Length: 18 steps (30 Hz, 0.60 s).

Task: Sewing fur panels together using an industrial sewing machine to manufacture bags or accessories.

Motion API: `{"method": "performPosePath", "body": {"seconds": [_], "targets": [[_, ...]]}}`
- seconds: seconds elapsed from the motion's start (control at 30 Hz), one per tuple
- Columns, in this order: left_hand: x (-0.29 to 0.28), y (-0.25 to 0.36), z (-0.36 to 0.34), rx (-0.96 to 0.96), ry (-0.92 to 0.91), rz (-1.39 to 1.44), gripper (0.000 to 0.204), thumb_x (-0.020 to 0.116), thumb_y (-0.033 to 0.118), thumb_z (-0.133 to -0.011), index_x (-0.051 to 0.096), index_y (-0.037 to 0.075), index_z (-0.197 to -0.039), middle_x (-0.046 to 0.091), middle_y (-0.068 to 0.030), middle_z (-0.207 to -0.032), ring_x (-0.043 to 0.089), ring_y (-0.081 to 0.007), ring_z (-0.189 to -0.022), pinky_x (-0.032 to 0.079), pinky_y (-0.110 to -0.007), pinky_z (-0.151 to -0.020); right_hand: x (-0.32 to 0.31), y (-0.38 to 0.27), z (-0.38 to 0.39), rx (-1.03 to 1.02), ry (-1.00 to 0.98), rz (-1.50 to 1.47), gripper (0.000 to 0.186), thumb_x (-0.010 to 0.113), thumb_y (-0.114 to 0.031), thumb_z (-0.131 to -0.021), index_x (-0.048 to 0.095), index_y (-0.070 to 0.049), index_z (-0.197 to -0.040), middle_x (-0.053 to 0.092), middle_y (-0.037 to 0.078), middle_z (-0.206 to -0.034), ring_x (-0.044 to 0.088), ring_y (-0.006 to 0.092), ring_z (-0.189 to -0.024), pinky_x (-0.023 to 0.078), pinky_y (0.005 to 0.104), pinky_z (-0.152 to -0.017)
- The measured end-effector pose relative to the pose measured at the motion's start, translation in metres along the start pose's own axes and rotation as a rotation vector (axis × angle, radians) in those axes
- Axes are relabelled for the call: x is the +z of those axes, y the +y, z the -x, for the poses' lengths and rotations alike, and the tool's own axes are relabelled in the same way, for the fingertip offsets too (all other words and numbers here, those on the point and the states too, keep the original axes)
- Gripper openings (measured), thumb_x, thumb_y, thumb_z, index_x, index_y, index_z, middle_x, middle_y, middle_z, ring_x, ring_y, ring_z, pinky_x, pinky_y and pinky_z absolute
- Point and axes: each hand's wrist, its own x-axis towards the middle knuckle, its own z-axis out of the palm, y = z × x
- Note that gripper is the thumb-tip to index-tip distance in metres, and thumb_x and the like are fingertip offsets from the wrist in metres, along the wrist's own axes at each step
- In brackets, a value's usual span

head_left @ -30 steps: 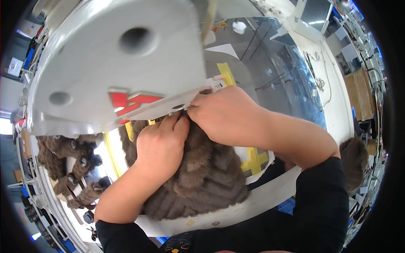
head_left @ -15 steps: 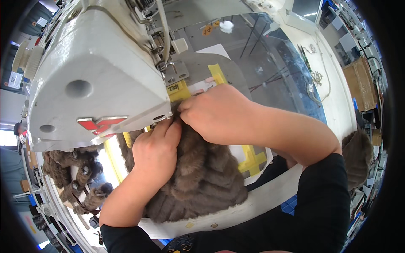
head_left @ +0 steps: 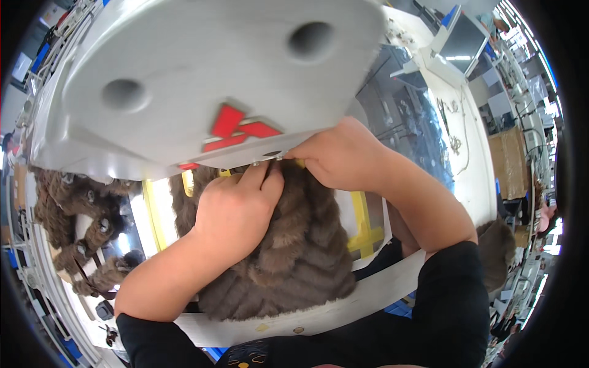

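Observation:
A brown fur piece [head_left: 294, 245] lies with its ribbed, wide end towards me and its narrow far part running under the white sewing machine head [head_left: 184, 55]. On its left side, my left hand [head_left: 236, 205] has its fingers bent and closed on the fur at the far edge. My right hand [head_left: 340, 153] pinches the fur's far edge from the right, thumb and fingers together. The fingertips of both hands lie close to each other at the lower rim of the machine head, which hides the needle area and part of the right hand.
Several rolled fur pieces [head_left: 101, 230] lie at the left on the table. Yellow tape [head_left: 362, 236] marks the work surface. At the right are a clear sheet [head_left: 411, 122], loose threads [head_left: 454, 144], a small screen [head_left: 460, 40], a cardboard box [head_left: 509, 162] and another fur piece [head_left: 494, 254].
My view has shifted, so the machine head fills more of the upper picture and now covers the needle area. Both hands stay on the fur at its far edge.

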Motion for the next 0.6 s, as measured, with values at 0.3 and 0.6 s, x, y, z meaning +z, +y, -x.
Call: {"method": "performPosePath", "body": {"seconds": [0.3,0.6], "targets": [[-0.014,0.018,0.022,0.045,-0.078,-0.049,0.053,0.063,0.013,-0.076,0.066,0.001,-0.128,0.069,-0.0154,-0.133,0.055,-0.0150,-0.057,0.046,-0.030,-0.055,0.002,-0.009,-0.002,0.147,-0.041,0.093,0.025,0.061,-0.010,-0.087,0.081,-0.012,-0.102,0.077,0.010,-0.100,0.072,0.0313,-0.091,0.057,0.0423,-0.078],[-0.005,0.026,0.028,-0.007,-0.080,-0.116,0.049,0.061,0.014,-0.078,0.068,-0.005,-0.123,0.071,-0.0209,-0.130,0.058,-0.0140,-0.056,0.046,-0.029,-0.054,0.009,-0.001,-0.004,0.108,0.063,-0.001,0.023,0.061,-0.008,-0.087,0.080,-0.010,-0.099,0.075,0.011,-0.091,0.070,0.0346,-0.085,0.055,0.0433,-0.074]]}}
